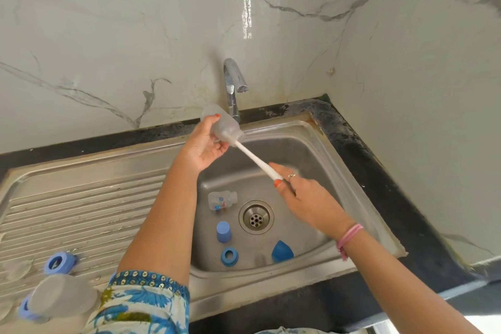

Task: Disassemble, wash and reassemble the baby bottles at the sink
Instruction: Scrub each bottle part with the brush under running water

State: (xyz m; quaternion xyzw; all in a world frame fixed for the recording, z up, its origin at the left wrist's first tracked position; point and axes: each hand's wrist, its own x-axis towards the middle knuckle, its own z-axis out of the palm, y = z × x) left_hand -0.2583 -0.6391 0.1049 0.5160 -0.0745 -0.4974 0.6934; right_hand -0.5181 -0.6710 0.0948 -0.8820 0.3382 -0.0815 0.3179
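Setting: marble-veined wall across the upper frame; black counter; steel sink at centre right, ribbed drainboard at left. Tap at upper centre; no water is seen running.

Item in hand: clear bottle, held just below the tap over the basin's far left corner. It is clasped by the left hand, fingers wrapped round its body.

Tool: white brush handle, gripped at its lower end by the right hand. The brush head appears to sit inside the bottle, though haze in the plastic leaves this uncertain.

Governing relation: bottle and handle share one long axis, slanting from upper left down to lower right. The bottle's mouth faces the right hand, so any stroke is judged to run along that line.

Basin floor: small printed bottle, blue cap, blue ring, blue dome piece, grouped around the drain.

Drainboard, lower left: another clear bottle and a blue collar.
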